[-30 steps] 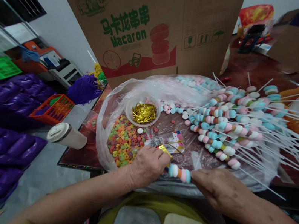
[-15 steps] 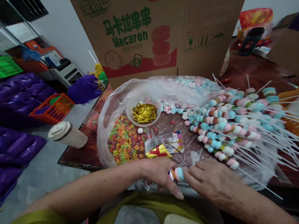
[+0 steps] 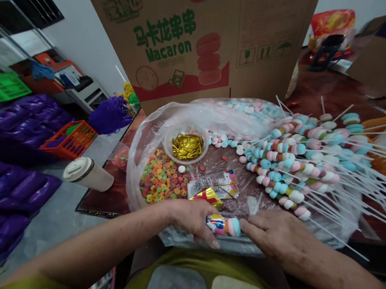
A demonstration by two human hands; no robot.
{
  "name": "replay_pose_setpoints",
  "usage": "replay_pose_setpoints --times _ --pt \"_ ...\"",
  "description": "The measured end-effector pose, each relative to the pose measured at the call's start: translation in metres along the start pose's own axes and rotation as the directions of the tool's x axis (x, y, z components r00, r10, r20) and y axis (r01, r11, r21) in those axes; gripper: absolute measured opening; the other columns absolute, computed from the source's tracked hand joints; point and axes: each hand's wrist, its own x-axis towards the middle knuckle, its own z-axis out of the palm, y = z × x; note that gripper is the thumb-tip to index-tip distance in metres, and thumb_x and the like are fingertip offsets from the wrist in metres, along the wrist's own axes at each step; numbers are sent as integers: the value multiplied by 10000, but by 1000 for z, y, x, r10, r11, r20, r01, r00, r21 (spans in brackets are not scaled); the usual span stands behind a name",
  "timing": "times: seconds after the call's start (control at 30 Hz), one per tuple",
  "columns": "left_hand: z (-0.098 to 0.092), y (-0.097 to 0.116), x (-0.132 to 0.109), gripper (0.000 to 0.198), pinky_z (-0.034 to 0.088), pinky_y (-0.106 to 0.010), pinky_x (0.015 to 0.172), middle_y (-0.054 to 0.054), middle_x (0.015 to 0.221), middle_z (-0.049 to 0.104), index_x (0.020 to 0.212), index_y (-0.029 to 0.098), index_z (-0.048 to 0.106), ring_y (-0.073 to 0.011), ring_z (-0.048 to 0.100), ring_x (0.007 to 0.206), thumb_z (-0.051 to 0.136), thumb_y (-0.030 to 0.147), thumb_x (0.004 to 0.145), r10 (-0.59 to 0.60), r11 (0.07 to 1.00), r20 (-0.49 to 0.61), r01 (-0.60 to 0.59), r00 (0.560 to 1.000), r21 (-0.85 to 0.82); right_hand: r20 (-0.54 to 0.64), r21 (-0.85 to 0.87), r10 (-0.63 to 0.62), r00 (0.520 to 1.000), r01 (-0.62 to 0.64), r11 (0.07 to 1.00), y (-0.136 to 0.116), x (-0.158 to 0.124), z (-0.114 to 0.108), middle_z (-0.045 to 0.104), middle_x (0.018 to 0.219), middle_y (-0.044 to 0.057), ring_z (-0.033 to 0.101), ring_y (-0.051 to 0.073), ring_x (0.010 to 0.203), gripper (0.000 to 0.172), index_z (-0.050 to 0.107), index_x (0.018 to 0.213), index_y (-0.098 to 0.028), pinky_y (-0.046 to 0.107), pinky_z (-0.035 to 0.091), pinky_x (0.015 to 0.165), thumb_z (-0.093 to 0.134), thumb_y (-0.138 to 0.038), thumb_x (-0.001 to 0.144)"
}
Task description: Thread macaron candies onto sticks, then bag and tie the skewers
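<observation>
My left hand (image 3: pixel 198 218) is closed around the left part of a marshmallow skewer (image 3: pixel 233 227), which lies level just above the table's front edge. A colourful printed wrapper (image 3: pixel 216 223) covers that end of the skewer. Orange, pink and blue pieces show at its right end. The fingers of my right hand (image 3: pixel 270 232) are curled in at the blue end; any stick there is hidden by the hand. Just behind my left hand lies a gold foil piece with a red band (image 3: pixel 209 196), beside a printed packet (image 3: pixel 229 184).
Ring-shaped cereal (image 3: pixel 165 178) and a bowl of gold twist ties (image 3: pixel 187 146) sit on a clear plastic sheet (image 3: pixel 135 154). Several finished skewers (image 3: pixel 293 164) are piled on the right. A Macaron carton (image 3: pixel 211 34) stands behind; a lidded cup (image 3: pixel 93 175) is at the left edge.
My left hand has shifted left and slightly back, and more of the printed wrapper now shows between the hands. My right hand has moved slightly right, its fingers still at the blue end.
</observation>
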Motion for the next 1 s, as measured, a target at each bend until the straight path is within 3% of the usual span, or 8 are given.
replay_pose_setpoints --times 0.13,0.33,0.43,0.53,0.63,0.8,0.9,1.0 --pt "6 11 4 308 346 -205 532 52 587 472 672 166 524 -99 437 561 701 389 553 54 936 -137 -2 989 352 109 73 113 988 -121 990 -3 11 3 557 644 -21 433 105 515 179 531 783 -195 264 168 491 438 -53 725" --pt "-2 10 0 403 378 -214 523 31 605 536 805 171 570 -119 495 533 670 483 571 62 925 -254 40 965 378 31 -3 159 987 -159 987 10 12 -13 547 651 29 443 151 612 190 547 684 -184 292 229 595 407 -110 788" --pt "1 13 3 293 420 -252 589 -11 682 601 800 190 594 -180 567 641 621 425 627 112 784 -428 185 897 592 60 49 176 983 -179 983 6 12 -13 553 648 32 441 158 612 184 533 670 -180 303 235 608 402 -108 777" --pt "15 17 12 207 441 -334 708 -79 804 639 846 180 601 -240 593 777 519 314 712 278 637 -537 265 797 724 56 93 235 970 -239 966 -1 15 0 572 694 49 465 168 654 175 534 717 -167 299 253 620 386 -107 788" --pt "25 18 16 287 435 -382 769 -113 891 637 972 150 574 -259 586 846 508 309 743 390 667 -505 142 770 732 24 86 240 971 -241 967 -2 15 12 570 686 53 465 172 653 186 534 705 -161 300 252 616 381 -120 801" --pt "-2 14 0 801 449 -278 761 -42 1024 600 1284 209 319 -174 565 889 715 360 604 384 905 -273 -300 882 303 -30 46 160 987 -158 986 7 11 2 553 650 44 444 167 626 174 536 689 -165 303 235 613 397 -118 783" --pt "-19 3 -10 550 442 -241 692 -4 846 592 1005 165 540 -151 554 778 752 375 543 255 948 -74 -234 964 216 -48 63 116 992 -113 992 12 9 -16 520 610 29 416 151 592 224 504 659 -170 295 235 608 351 -99 806" --pt "-15 -8 -12 431 418 -212 551 53 658 492 836 169 531 -96 486 575 725 433 556 121 990 65 -126 990 64 -55 57 64 996 -61 997 12 8 -24 500 584 19 396 150 585 232 486 644 -177 303 229 613 342 -89 803"
